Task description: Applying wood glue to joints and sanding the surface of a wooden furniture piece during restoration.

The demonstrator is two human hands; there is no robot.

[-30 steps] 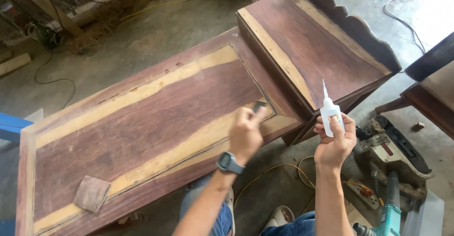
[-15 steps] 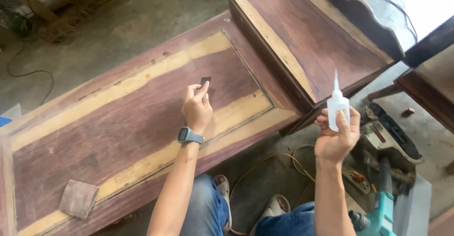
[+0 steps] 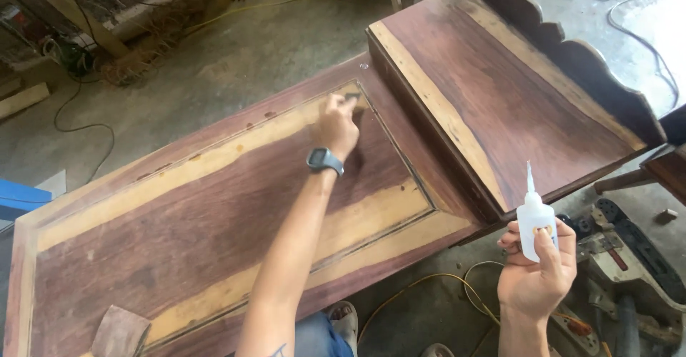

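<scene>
The right hand (image 3: pixel 536 275) is nearest, fingers wrapped around a white glue bottle (image 3: pixel 536 221) with its nozzle upright. Farther off, the left hand (image 3: pixel 337 127) pinches a small dark scraper (image 3: pixel 351 97) at its fingertips, pressed against the wooden panel (image 3: pixel 214 207) near its far corner.

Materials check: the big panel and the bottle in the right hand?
Panel: looks like solid hardwood, dark reddish grain with pale yellow streaks, matte, seemingly unfinished. Bottle: translucent white, probably plastic, with a long thin nozzle, held upright in the right hand.
</scene>
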